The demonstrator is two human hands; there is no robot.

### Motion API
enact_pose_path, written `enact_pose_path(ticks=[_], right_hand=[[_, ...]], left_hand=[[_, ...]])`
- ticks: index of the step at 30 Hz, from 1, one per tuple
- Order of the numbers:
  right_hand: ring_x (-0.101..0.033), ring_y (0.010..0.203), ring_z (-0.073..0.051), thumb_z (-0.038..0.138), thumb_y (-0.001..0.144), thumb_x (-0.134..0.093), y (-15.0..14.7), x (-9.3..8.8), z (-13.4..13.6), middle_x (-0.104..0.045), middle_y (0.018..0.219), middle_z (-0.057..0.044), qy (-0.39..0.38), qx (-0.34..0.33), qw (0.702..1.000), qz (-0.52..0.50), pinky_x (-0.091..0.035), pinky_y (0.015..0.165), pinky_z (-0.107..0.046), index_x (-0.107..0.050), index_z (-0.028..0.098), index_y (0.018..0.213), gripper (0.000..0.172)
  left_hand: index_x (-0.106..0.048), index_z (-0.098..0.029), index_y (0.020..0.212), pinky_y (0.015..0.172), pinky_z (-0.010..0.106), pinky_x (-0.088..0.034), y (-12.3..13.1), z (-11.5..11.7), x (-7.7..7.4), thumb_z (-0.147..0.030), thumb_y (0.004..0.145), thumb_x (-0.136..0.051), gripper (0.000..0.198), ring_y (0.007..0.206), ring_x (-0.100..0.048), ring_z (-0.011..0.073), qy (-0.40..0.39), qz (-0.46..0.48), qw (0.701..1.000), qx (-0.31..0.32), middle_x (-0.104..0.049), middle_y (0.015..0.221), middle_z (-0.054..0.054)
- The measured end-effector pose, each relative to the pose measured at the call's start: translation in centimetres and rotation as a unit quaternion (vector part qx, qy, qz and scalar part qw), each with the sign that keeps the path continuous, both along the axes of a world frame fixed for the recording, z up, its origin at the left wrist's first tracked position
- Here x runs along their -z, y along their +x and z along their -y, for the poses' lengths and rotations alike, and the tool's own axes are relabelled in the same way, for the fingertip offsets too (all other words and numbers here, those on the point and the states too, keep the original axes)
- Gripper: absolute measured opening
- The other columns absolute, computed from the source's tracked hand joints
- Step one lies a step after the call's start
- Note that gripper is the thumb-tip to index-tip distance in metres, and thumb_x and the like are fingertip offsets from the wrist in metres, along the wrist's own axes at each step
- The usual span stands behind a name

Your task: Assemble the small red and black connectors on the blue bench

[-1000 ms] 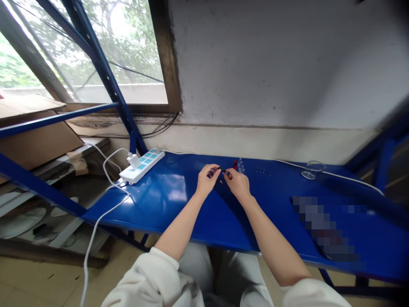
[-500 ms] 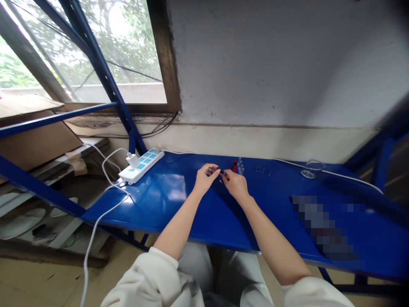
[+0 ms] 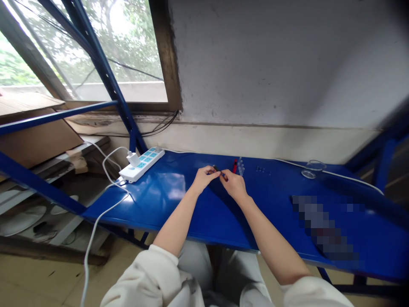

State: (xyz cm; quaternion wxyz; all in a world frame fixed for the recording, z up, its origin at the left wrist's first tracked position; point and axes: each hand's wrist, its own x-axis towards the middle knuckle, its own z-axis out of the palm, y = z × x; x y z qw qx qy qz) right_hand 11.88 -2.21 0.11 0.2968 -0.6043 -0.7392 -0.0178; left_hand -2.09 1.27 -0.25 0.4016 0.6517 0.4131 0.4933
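Above the blue table (image 3: pixel 153 204), my left hand (image 3: pixel 203 178) and my right hand (image 3: pixel 234 182) meet at the fingertips. Between them is a small dark object (image 3: pixel 217 169), too small and too covered by fingers to name. My left hand is closed on it, and the fingers of my right hand pinch at its right end. Just beyond my right hand lie a red item (image 3: pixel 235 165) and a clear plastic piece (image 3: pixel 240 166) with a bumpy outline. Several tiny pieces (image 3: pixel 260 169) lie farther right.
A white power strip (image 3: pixel 142 165) with a plugged-in adapter sits at the table's left, its cable hanging over the edge. Toward the right back is a clear round container (image 3: pixel 308 174) near a white cable (image 3: pixel 351 175). A pixelated dark object (image 3: pixel 322 230) lies front right.
The dark object has turned between my fingers and shows more of its length. My right hand has shifted slightly left; both hands stay together.
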Motion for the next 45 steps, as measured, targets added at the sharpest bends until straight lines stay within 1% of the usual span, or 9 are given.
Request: enact_pose_path(ticks=[2, 4, 7, 10, 18, 26, 31, 37, 45], right_hand=[[-0.058, 0.060, -0.013, 0.036, 0.084, -0.039, -0.1, -0.3, 0.1, -0.064, 0.069, -0.001, -0.012, -0.006, 1.000, -0.003, -0.033, 0.052, -0.021, -0.057, 0.020, 0.101, 0.030], [-0.058, 0.060, -0.013, 0.036, 0.084, -0.040, -0.2, -0.5, 0.1, -0.064, 0.070, -0.001, -0.024, -0.012, 1.000, -0.003, -0.035, 0.053, -0.021, -0.055, 0.021, 0.107, 0.032], [-0.058, 0.060, -0.012, 0.035, 0.085, -0.038, -0.2, -0.8, 0.3, -0.065, 0.074, -0.002, -0.035, -0.015, 0.999, 0.002, -0.036, 0.054, -0.021, -0.056, 0.021, 0.109, 0.033], [-0.059, 0.062, -0.013, 0.034, 0.085, -0.036, -0.1, -0.8, 0.3, -0.065, 0.075, -0.002, -0.038, -0.014, 0.999, 0.010, -0.037, 0.054, -0.022, -0.057, 0.021, 0.107, 0.033], [-0.059, 0.063, -0.014, 0.035, 0.086, -0.033, 0.2, -0.7, 0.2, -0.065, 0.074, -0.003, -0.006, 0.003, 1.000, -0.022, -0.037, 0.056, -0.022, -0.058, 0.021, 0.101, 0.032], [-0.058, 0.069, -0.017, 0.034, 0.085, -0.033, 2.9, -2.8, 0.6, -0.064, 0.079, -0.008, 0.061, 0.154, 0.981, -0.103, -0.035, 0.058, -0.024, -0.056, 0.016, 0.096, 0.031], [-0.059, 0.071, -0.019, 0.030, 0.080, -0.041, 5.7, -2.3, 0.2, -0.064, 0.080, -0.008, -0.042, 0.221, 0.970, -0.094, -0.034, 0.055, -0.025, -0.055, 0.017, 0.093, 0.023], [-0.060, 0.081, -0.022, 0.031, 0.078, -0.048, 6.5, -0.3, -0.9, -0.063, 0.087, -0.012, -0.188, 0.210, 0.959, -0.021, -0.039, 0.059, -0.026, -0.056, 0.014, 0.096, 0.026], [-0.056, 0.093, -0.023, 0.033, 0.079, -0.048, 6.0, 1.0, -1.6, -0.059, 0.101, -0.014, -0.225, 0.198, 0.954, 0.004, -0.041, 0.068, -0.028, -0.057, 0.014, 0.101, 0.030]], left_hand=[[-0.059, -0.015, 0.064, 0.053, 0.022, -0.035, -0.4, -0.5, 0.3, -0.039, 0.063, -0.063, 0.025, 0.054, -0.045, 0.0095, -0.012, -0.004, 0.999, -0.036, -0.053, 0.058, -0.001], [-0.058, -0.015, 0.064, 0.053, 0.023, -0.035, -0.9, -0.9, 0.6, -0.036, 0.063, -0.063, 0.022, 0.053, -0.046, 0.0098, 0.004, -0.044, 0.992, -0.119, -0.053, 0.059, -0.001], [-0.057, -0.016, 0.063, 0.060, 0.025, -0.038, -1.9, -1.4, 0.9, -0.029, 0.064, -0.061, 0.013, 0.061, -0.051, 0.0122, 0.062, -0.167, 0.952, -0.249, -0.056, 0.069, 0.002], [-0.059, -0.018, 0.067, 0.064, 0.026, -0.037, -2.7, -1.5, 1.2, -0.027, 0.066, -0.058, 0.009, 0.071, -0.054, 0.0155, 0.069, -0.278, 0.911, -0.296, -0.057, 0.076, 0.003], [-0.061, -0.019, 0.068, 0.062, 0.027, -0.037, -3.1, -1.7, 1.6, -0.027, 0.067, -0.059, 0.009, 0.075, -0.056, 0.0191, 0.016, -0.362, 0.883, -0.298, -0.058, 0.080, 0.005], [-0.063, -0.019, 0.072, 0.065, 0.029, -0.037, -3.2, -1.8, 1.5, -0.026, 0.067, -0.059, 0.009, 0.080, -0.056, 0.0219, -0.002, -0.378, 0.879, -0.291, -0.059, 0.083, 0.007], [-0.063, -0.019, 0.071, 0.068, 0.031, -0.038, -3.1, -1.9, 1.5, -0.026, 0.068, -0.058, 0.009, 0.082, -0.056, 0.0232, -0.007, -0.380, 0.876, -0.297, -0.061, 0.083, 0.008], [-0.065, -0.019, 0.075, 0.072, 0.031, -0.038, -3.0, -2.0, 1.5, -0.028, 0.068, -0.057, 0.014, 0.087, -0.055, 0.0231, -0.028, -0.391, 0.870, -0.299, -0.062, 0.090, 0.008], [-0.064, -0.021, 0.081, 0.077, 0.032, -0.037, -2.8, -1.9, 1.4, -0.032, 0.072, -0.053, 0.018, 0.094, -0.052, 0.0225, -0.052, -0.417, 0.857, -0.299, -0.061, 0.095, 0.006]])
